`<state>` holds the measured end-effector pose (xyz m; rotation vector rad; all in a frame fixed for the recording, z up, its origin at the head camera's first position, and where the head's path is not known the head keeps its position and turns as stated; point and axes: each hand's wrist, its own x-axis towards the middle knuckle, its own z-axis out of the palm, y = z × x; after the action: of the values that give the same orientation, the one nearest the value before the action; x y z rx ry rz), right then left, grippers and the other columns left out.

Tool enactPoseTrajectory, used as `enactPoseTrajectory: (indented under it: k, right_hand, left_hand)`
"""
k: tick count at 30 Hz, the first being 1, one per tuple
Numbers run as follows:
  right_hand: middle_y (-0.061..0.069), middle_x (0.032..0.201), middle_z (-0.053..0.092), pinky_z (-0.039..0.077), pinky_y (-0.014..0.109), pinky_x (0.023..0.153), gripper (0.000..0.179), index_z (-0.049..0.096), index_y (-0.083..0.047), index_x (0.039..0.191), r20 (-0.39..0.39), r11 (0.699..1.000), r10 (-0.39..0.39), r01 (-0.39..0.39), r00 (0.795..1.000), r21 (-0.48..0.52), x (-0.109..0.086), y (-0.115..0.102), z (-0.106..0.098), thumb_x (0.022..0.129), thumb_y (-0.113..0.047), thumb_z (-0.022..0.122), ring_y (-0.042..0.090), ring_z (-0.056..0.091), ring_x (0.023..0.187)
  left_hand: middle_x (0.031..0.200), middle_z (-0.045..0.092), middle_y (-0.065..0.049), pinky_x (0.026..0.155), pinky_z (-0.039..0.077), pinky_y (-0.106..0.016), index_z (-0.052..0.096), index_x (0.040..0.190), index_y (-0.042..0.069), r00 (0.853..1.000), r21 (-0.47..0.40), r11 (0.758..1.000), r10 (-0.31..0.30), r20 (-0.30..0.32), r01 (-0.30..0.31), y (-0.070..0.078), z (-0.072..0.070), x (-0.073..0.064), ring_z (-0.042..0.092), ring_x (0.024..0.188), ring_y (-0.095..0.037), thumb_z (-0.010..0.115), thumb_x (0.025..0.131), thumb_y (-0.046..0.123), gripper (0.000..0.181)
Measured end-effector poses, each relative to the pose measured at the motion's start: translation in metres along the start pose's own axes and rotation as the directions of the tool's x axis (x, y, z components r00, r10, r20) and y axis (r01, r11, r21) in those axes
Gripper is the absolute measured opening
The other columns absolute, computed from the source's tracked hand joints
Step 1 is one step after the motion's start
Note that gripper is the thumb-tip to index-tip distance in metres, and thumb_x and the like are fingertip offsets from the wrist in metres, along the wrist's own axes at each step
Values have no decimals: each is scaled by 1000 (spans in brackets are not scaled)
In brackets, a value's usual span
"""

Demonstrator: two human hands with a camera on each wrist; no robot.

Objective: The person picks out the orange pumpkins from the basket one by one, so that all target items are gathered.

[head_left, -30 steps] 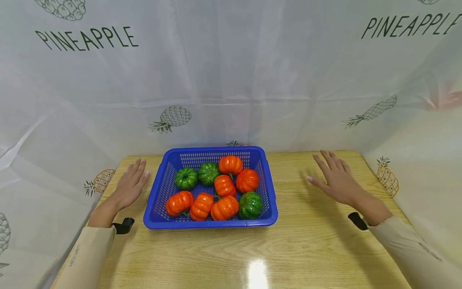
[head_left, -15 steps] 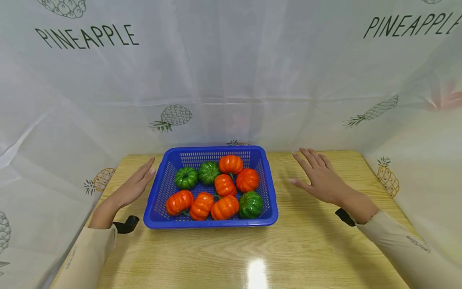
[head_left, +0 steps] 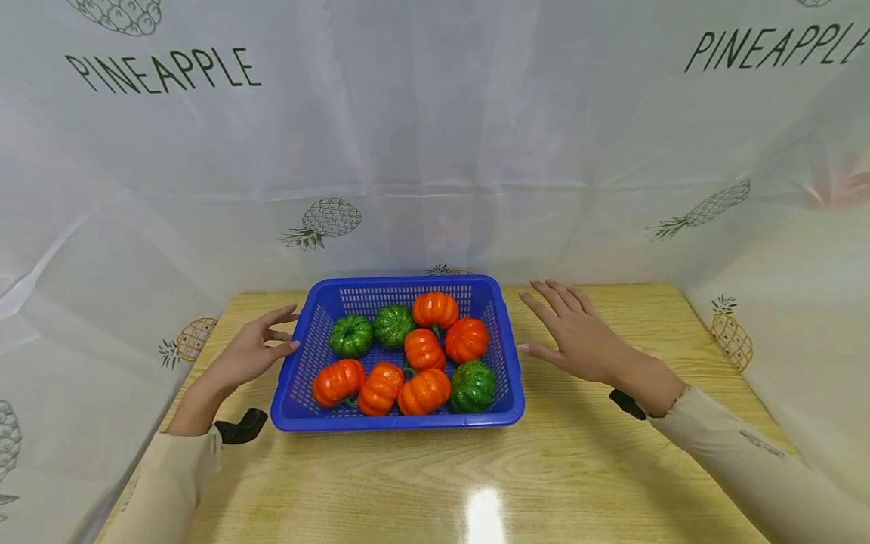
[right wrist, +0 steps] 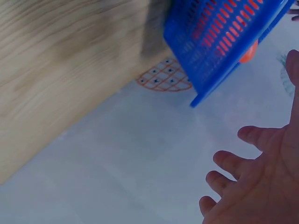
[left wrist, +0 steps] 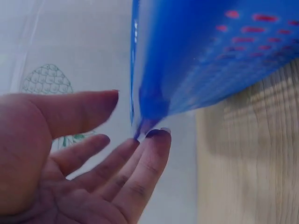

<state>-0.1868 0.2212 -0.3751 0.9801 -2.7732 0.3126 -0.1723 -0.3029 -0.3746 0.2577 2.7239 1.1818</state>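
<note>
A blue plastic basket (head_left: 394, 423) with latticed walls stands on the table. Inside lie several small orange pumpkins (head_left: 424, 391) and three green ones, among them a dark green pumpkin (head_left: 472, 386) in the near right corner. At the basket's left rim is my left hand (head_left: 246, 353), thumb and fingers spread apart with the fingertips right at the edge. The left wrist view shows the rim (left wrist: 135, 70) near the gap between thumb and fingers. My right hand (head_left: 578, 336) hovers just right of the basket, palm down, fingers extended, holding nothing.
The wooden table (head_left: 381, 491) runs under the basket and both arms. A white plastic sheet (head_left: 442, 151) printed with pineapples hangs behind and at both sides. Each wrist wears a black device, such as the left wrist's mount (head_left: 242, 427).
My right hand has moved left toward the basket. The left hand has shifted right to the rim, its thumb and fingers parting into a curve. The basket and pumpkins stay put.
</note>
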Motion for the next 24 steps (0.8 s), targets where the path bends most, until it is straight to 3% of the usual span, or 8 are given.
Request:
enactPoseTrajectory:
  k: [6, 11, 17, 24]
  right_hand:
    - [26, 166, 33, 25, 70, 121, 81, 39, -3, 162, -11, 998, -60, 59, 998, -34, 14, -9, 1, 101, -45, 70, 50, 30, 153]
    - [25, 167, 33, 24, 68, 123, 83, 37, -4, 164, 32, 996, -78, 79, 996, -42, 28, -17, 2, 100, -44, 72, 48, 30, 154]
    - [25, 166, 35, 23, 66, 125, 85, 38, -4, 164, 83, 989, -129, 135, 988, -68, 49, -24, 3, 98, -45, 75, 47, 32, 153]
    - [24, 165, 39, 31, 64, 123, 87, 43, -3, 161, 88, 963, -242, 250, 966, -99, 78, -32, 3, 92, -38, 84, 44, 38, 150]
  left_hand:
    - [155, 42, -37, 92, 62, -49, 28, 162, -10, 998, -55, 997, -60, -8, 60, 2, 1, -1, 64, 119, -46, 67, 102, 3, 73]
    - [152, 44, -37, 89, 64, -41, 29, 162, -10, 994, -95, 990, -108, 2, 107, 1, 1, 0, 69, 113, -39, 67, 102, 3, 72]
    - [151, 41, -40, 88, 64, -39, 25, 162, -13, 989, -163, 976, -136, 60, 144, 3, -3, 0, 70, 113, -36, 66, 102, 2, 74]
    - [152, 39, -42, 88, 64, -38, 25, 160, -16, 980, -230, 956, -157, 122, 182, 3, -6, 1, 74, 104, -23, 65, 103, 0, 72]
